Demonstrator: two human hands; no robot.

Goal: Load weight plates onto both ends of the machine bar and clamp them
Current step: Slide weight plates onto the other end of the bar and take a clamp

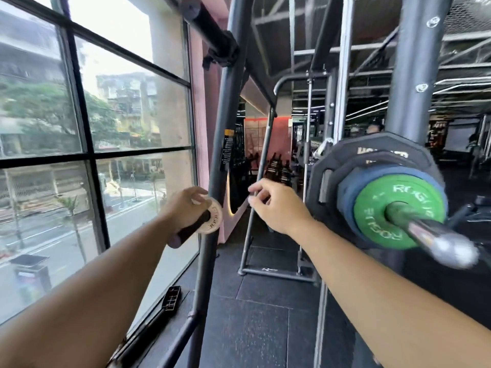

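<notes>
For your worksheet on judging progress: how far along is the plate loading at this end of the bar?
Done: a black plate, a blue plate and a green plate sit on the bar. In hand: the left hand holds a small white plate; the right hand looks empty. Left: adding that plate and clamping, since no clamp shows. The other end is out of view.
</notes>
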